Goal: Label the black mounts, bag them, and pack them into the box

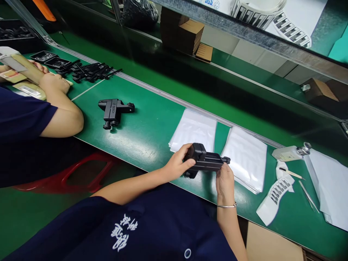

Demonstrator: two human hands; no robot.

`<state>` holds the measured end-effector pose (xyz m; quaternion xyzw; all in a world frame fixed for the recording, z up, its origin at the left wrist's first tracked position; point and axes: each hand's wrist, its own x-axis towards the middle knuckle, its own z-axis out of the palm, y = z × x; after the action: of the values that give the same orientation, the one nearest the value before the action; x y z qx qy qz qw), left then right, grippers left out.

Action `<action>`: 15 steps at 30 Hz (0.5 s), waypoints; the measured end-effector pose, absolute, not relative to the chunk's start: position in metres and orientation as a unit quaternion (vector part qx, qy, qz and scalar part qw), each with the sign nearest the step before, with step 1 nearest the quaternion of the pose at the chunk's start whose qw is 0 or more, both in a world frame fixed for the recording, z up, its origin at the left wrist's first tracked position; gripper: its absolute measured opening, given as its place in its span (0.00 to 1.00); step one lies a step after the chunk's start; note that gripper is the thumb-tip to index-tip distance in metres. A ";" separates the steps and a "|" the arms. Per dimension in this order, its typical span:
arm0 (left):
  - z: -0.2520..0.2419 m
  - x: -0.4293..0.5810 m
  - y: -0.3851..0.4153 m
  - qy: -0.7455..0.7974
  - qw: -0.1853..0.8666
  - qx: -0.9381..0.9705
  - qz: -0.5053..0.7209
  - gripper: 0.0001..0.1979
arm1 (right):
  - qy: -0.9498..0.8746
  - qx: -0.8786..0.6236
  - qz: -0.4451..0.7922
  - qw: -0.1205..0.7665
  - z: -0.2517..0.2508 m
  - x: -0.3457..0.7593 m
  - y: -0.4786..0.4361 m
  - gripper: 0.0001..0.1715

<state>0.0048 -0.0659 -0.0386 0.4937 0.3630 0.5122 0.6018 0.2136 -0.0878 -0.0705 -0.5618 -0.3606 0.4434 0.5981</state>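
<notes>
A black plastic clamp-like mount (209, 162) is held up over the near edge of the green bench, its knob end pointing right. My left hand (179, 162) is closed round its left end, thumb on top. At the right end, the fingers of my right hand (225, 177) pinch the mount just under the small knob; the fingertips are partly hidden. Behind it lie two stacks of clear plastic bags, a left stack (194, 127) and a right stack (247, 159). A similar black mount (113, 110) with white lettering lies farther left on the bench.
At the left a co-worker's arm (63, 112) rests on the bench near a pile of black parts (89, 70) and small trays (43, 56). To the right are a bottle (289, 153), a label strip (274, 199), tweezers (309, 195) and white sheets (331, 188). A metal shelf (244, 34) overhangs the back.
</notes>
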 end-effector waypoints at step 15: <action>-0.042 0.026 -0.024 0.398 0.775 -0.007 0.491 0.14 | -0.772 -0.452 0.114 0.431 -0.074 0.183 -0.142 0.23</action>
<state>0.0260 -0.0237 -0.0418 -0.0072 0.3982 0.4913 0.7746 0.1833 -0.1421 -0.0744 -0.4521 -0.7724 0.1139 0.4313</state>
